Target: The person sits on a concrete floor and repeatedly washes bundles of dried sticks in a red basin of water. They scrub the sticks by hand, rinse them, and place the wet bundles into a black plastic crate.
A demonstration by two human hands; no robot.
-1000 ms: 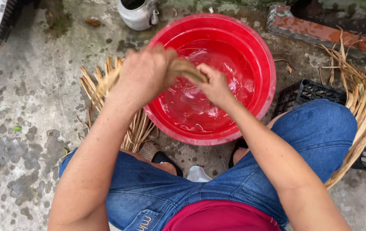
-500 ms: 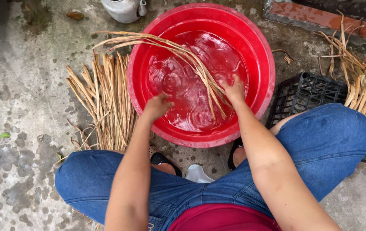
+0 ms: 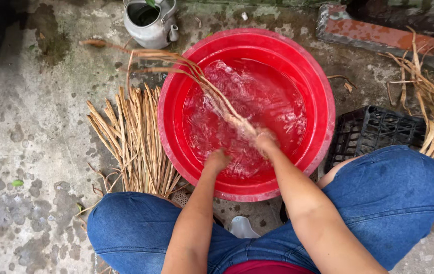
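Red plastic basin (image 3: 323,101): on wet concrete, filled with water.
Loose pile of dry stalks (image 3: 136,142): beside basin.
Bundle of stalks (image 3: 196,81): one end submerged, other overhanging rim.
Right hand (image 3: 265,139): closed round the bundle's wet end.
Left hand (image 3: 217,160): in the water, grip indiscernible.

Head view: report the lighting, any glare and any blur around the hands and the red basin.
Head view: soft, even daylight with no hard shadows; white glints on the churned water in the red basin; motion blur smears the right hand, the left hand and the near end of the dried stalks; the concrete floor and stalk pile stay sharp.
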